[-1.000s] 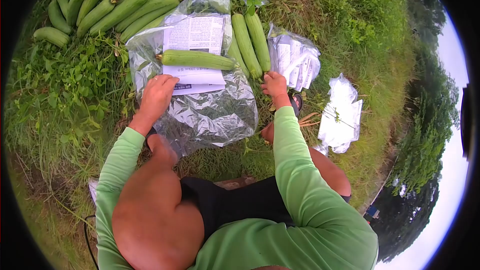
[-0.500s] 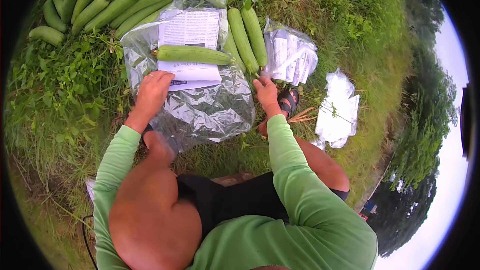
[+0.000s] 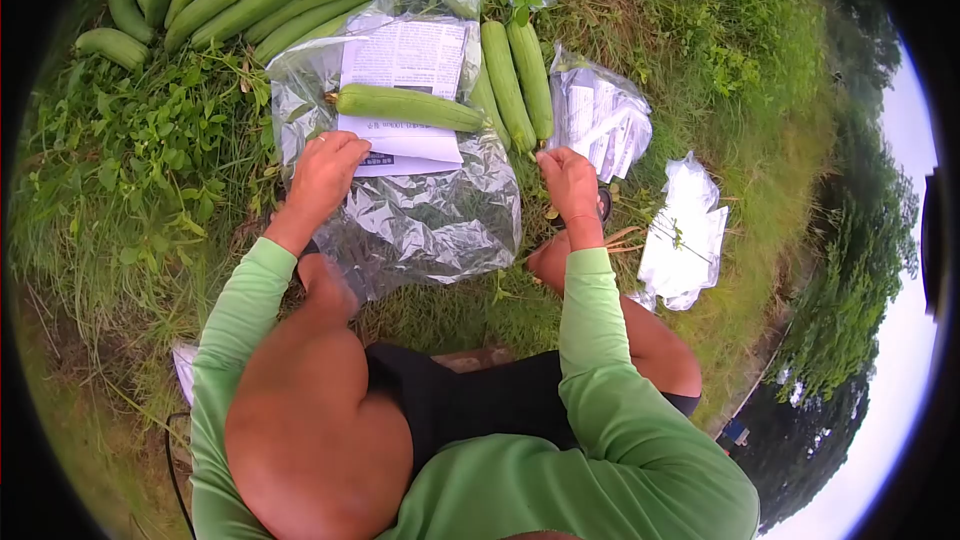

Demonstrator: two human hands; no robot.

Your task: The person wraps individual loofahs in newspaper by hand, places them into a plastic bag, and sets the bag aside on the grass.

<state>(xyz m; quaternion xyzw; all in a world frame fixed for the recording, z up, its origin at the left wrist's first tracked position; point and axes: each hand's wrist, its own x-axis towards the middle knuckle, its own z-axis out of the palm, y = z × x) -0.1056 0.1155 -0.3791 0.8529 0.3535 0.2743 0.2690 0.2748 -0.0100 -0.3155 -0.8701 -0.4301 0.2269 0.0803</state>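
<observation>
A long green gourd (image 3: 410, 107) lies across printed newspaper sheets (image 3: 410, 52), which rest on a clear plastic bag (image 3: 430, 230) spread over the grass. My left hand (image 3: 328, 175) is at the lower left edge of the paper, with thumb and fingers closed on the newspaper. To the right of the bag, several more gourds (image 3: 508, 85) lie side by side. My right hand (image 3: 572, 185) is by the lower tip of the rightmost one, its fingertips pinched together. What is between those fingertips, if anything, is too small to make out.
Many gourds (image 3: 245, 10) are heaped at the top left. A plastic bag with folded newspaper (image 3: 600, 120) lies to the right, and a white paper stack with plastic (image 3: 685, 235) farther right. Grass and weeds (image 3: 150, 150) surround everything.
The whole view has shifted, so most things appear a little farther right. My right hand has turned slightly at the gourd's tip. My left hand stays at the newspaper's edge.
</observation>
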